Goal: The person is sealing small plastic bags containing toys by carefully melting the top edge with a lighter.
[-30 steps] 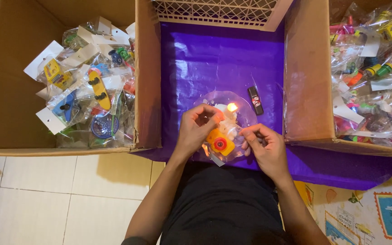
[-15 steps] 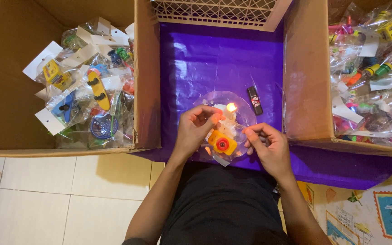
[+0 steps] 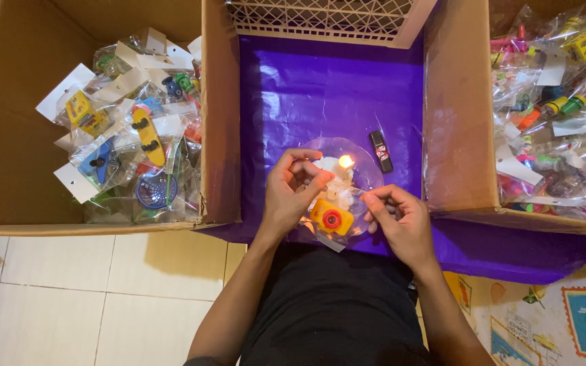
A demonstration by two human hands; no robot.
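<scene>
Pinching the two sides of a small clear bag [image 3: 334, 220], the left hand [image 3: 289, 196] and the right hand [image 3: 401, 220] each keep a narrow grip closed on its plastic edge. Inside the bag, between the two grips, sits a yellow toy [image 3: 331, 218] with a red round centre. Just beyond the grips burns a short white candle [image 3: 342, 177], its flame [image 3: 346, 161] lit, standing on a clear round dish [image 3: 367, 159]; the bag's top edge lies close to the candle, though whether it touches cannot be told. A small black lighter [image 3: 380, 150] lies past the right grip, just beside the dish. All of this rests on a purple sheet [image 3: 320, 88] that covers the counter. Walling off the left grip's side is a cardboard box [image 3: 8, 122] full of bagged toys [image 3: 130, 142]; a second cardboard box [image 3: 456, 108] on the right grip's side holds more packed toys [image 3: 551, 129]. A white lattice basket [image 3: 327, 19] stands at the far end.
</scene>
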